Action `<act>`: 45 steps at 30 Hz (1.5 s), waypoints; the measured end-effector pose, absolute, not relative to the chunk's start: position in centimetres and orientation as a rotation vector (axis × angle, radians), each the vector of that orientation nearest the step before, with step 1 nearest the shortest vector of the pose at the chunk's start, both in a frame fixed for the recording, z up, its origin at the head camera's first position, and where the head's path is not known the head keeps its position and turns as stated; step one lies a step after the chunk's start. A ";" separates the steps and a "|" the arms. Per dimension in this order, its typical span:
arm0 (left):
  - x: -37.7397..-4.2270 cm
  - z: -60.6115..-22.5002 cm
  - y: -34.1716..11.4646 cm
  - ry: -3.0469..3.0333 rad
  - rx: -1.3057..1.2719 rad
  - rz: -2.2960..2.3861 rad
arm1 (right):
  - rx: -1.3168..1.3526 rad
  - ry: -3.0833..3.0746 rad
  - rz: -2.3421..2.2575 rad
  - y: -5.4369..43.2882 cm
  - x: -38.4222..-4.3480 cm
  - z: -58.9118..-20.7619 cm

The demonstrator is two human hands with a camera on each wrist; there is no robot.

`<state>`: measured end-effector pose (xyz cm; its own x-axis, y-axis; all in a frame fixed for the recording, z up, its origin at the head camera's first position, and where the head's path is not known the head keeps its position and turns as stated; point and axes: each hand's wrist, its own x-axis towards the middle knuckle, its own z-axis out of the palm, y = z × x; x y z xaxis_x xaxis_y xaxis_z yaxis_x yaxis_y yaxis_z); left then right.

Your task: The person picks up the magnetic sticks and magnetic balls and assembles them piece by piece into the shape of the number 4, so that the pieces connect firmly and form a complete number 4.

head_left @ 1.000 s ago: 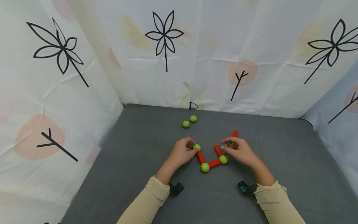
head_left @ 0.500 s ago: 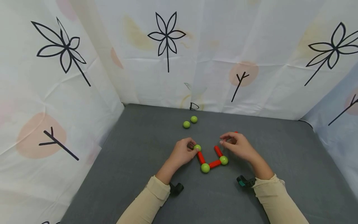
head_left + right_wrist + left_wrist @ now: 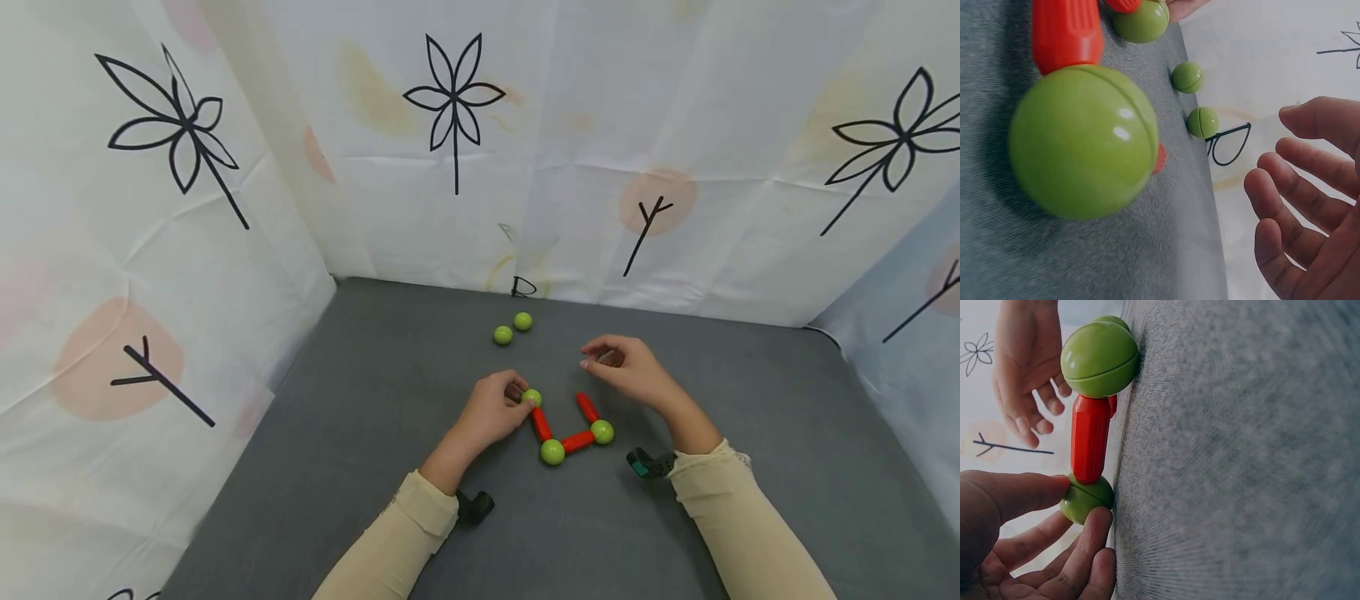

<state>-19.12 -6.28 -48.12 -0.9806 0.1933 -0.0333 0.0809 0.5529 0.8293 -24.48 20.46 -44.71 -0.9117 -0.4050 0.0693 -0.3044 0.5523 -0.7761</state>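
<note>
Over on the grey worktop (image 3: 375,392), the person's left hand (image 3: 489,410) has its fingers clamped on the end ball (image 3: 532,397), a green one, pinching it from opposite sides. From that ball a first red rod (image 3: 542,425) runs toward the person to the corner ball (image 3: 552,452), also green; a second red rod (image 3: 578,442) leads from there rightward to the right-hand ball (image 3: 602,432). Out of this green ball a third red rod (image 3: 588,407) points away from the person, its far end free, so the chain makes an open U.

The right hand (image 3: 628,367) hangs beyond that rod, fingers apart and loosely bent, holding nothing; its height over the surface is hard to judge from here. Two loose green balls (image 3: 503,335) sit farther back, near each other, before the white patterned cloth (image 3: 570,233).
</note>
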 end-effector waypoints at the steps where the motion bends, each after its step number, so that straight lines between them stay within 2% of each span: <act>1: -19.1 -48.1 -6.3 2.662 0.234 1.407 | -0.611 2.668 -1.285 20.3 -24.7 -44.7; 27: -19.4 -48.5 -6.6 2.649 0.214 1.381 | -0.621 2.690 -1.117 15.3 -32.2 -45.1; 45: -19.3 -48.2 -6.5 2.607 0.217 1.417 | -0.678 2.645 -1.092 11.6 -35.3 -46.1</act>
<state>-19.31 -6.53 -48.21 -0.9755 0.2062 -0.0762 0.0483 0.5391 0.8408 -35.29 11.62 -46.10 -0.8745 -0.4850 -0.0103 -0.3365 0.6218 -0.7072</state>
